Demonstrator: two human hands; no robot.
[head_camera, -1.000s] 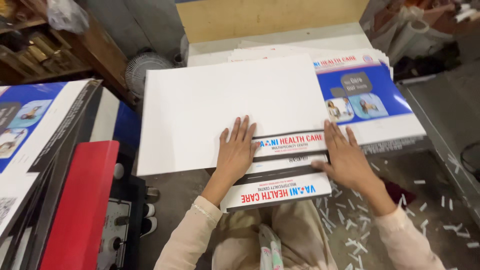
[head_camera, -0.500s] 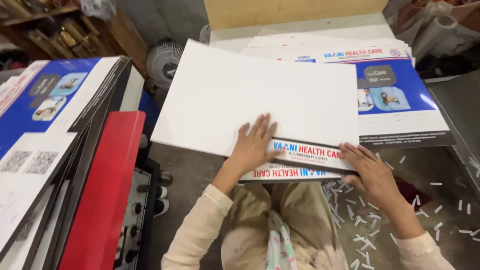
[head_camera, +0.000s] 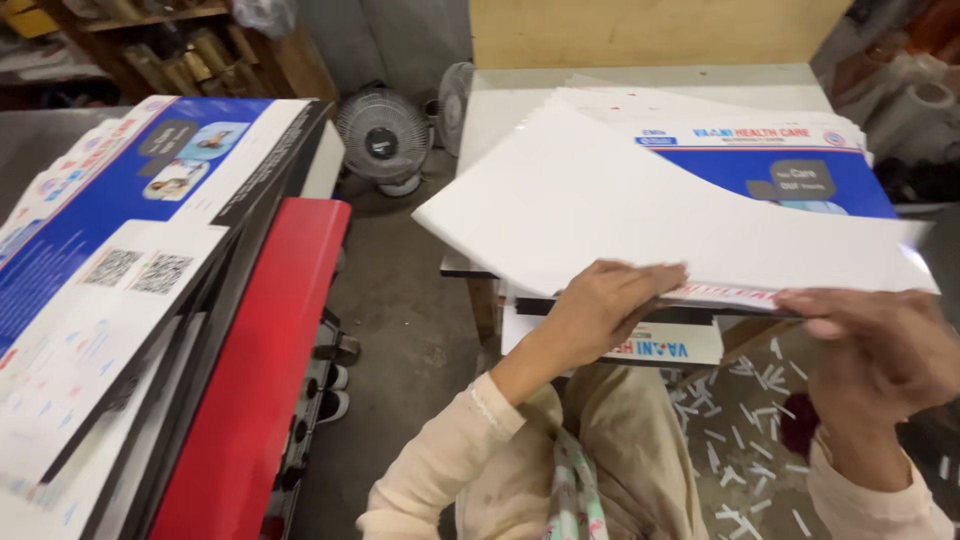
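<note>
My left hand (head_camera: 600, 305) and right hand (head_camera: 880, 350) each hold a grip on the white sheet (head_camera: 640, 215), lifted at twelve o'clock above the printed stack (head_camera: 790, 165) on the surface (head_camera: 500, 100).

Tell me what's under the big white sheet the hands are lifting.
Under the white sheet lies a stack of printed sheets, blue with a white band, on the table. The left hand and right hand grip its near edge. The sheet covers most of the stack.

Pale table (head_camera: 500, 110) carries stacked printed sheets (head_camera: 780, 170).
</note>
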